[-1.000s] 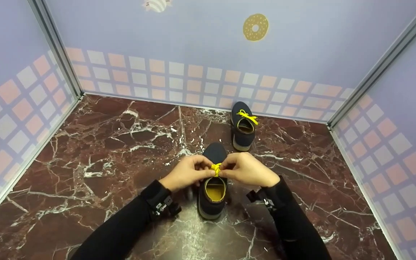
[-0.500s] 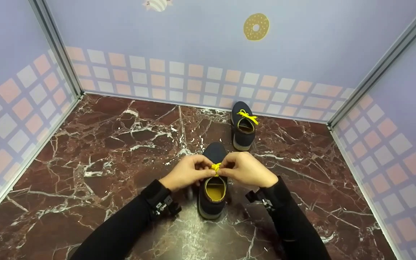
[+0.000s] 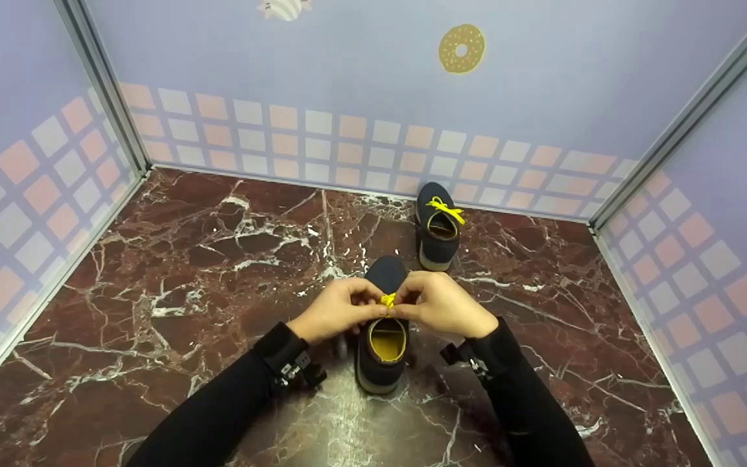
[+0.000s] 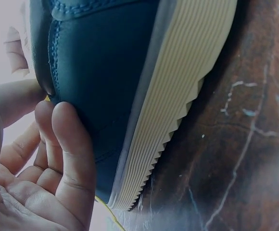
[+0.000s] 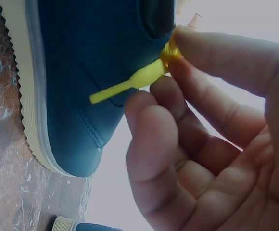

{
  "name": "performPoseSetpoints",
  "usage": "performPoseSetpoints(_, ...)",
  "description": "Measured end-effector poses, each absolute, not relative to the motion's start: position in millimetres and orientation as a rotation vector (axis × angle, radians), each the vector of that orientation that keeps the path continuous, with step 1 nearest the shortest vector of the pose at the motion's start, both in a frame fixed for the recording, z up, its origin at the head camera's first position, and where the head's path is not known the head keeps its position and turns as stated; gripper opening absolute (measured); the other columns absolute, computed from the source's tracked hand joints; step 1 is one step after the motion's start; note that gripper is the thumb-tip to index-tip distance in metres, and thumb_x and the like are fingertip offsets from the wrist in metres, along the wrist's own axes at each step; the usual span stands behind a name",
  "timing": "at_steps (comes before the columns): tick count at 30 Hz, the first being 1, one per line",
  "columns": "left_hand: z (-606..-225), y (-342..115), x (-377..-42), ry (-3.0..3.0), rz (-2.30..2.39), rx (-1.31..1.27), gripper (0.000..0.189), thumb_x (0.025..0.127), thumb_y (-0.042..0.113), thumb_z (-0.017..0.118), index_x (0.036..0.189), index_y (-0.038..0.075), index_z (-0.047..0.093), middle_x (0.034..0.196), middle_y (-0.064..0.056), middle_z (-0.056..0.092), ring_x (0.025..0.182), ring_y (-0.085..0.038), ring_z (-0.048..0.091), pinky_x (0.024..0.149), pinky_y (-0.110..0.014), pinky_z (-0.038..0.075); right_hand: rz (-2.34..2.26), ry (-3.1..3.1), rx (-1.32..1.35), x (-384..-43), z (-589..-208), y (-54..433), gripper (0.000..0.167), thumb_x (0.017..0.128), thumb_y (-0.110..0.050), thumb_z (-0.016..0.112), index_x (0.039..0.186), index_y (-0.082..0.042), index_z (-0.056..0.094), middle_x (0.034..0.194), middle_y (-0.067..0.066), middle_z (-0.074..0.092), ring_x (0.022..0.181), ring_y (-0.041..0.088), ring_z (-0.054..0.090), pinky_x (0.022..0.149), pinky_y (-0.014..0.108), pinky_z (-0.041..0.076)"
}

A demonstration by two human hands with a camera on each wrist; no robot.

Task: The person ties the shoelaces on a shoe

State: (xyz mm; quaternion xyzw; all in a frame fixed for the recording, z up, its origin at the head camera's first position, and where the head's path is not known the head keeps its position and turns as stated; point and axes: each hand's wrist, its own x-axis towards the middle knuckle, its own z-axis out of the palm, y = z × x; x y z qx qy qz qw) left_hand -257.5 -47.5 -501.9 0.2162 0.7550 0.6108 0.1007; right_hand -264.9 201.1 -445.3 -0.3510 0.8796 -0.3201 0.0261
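A dark shoe with a yellow lining stands on the floor, toe pointing away from me. Its yellow shoelace is bunched over the tongue between both hands. My left hand pinches the lace from the left between thumb and forefinger; in the left wrist view its other fingers lie against the shoe's side. From the right my right hand pinches the lace too. One lace end with its yellow tip hangs below those fingers in the right wrist view. The knot itself is mostly hidden by the fingertips.
A second dark shoe, its yellow lace tied in a bow, stands farther back to the right, near the back wall. Side walls rise at left and right. The floor is dark red marble with white veins.
Both hands stay at the lace; the right hand has shifted very slightly to the left. The shoes have not moved.
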Motion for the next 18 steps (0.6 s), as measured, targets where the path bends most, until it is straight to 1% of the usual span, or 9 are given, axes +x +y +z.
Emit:
performPoseSetpoints(4,-501.8,-47.5,-257.9,2.227,1.808,0.634,0.024,0.099,0.018,0.087,0.115,0.003,0.079,0.089,-0.001,0.071,0.064,-0.011,0.061,0.054,-0.024,0.056,-0.986,2.732,-1.102,-264.9,-446.6,200.1,0.013,0.097,-0.025,0.090,0.091,-0.019,0.080,0.090,-0.011,0.069,0.079,0.009,0.064,0.073,0.030,0.055)
performPoseSetpoints(9,-501.4,-47.7,-257.5,2.221,1.808,0.641,0.024,0.099,0.019,0.086,0.115,0.002,0.079,0.089,-0.001,0.071,0.065,-0.011,0.062,0.054,-0.025,0.057,-0.992,2.733,-1.102,-264.0,-446.3,200.0,0.014,0.098,-0.026,0.089,0.091,-0.019,0.080,0.089,-0.010,0.069,0.078,0.009,0.064,0.073,0.030,0.055)
performPoseSetpoints(13,-501.8,-48.1,-257.9,2.227,1.805,0.674,0.023,0.101,0.019,0.084,0.116,0.001,0.079,0.087,-0.001,0.071,0.064,-0.012,0.062,0.053,-0.025,0.056,-0.998,2.724,-1.099,-264.0,-446.6,200.2,0.012,0.099,-0.024,0.087,0.090,-0.021,0.080,0.089,-0.011,0.069,0.078,0.009,0.063,0.072,0.029,0.054)
performPoseSetpoints(18,-500.8,-47.6,-257.3,2.233,1.810,0.654,0.021,0.105,0.022,0.079,0.115,0.003,0.080,0.082,0.000,0.069,0.062,-0.012,0.061,0.052,-0.026,0.056,-0.996,2.731,-1.090,-265.4,-448.0,199.9,0.010,0.096,-0.015,0.084,0.090,-0.020,0.079,0.089,-0.010,0.069,0.079,0.010,0.064,0.072,0.029,0.054)
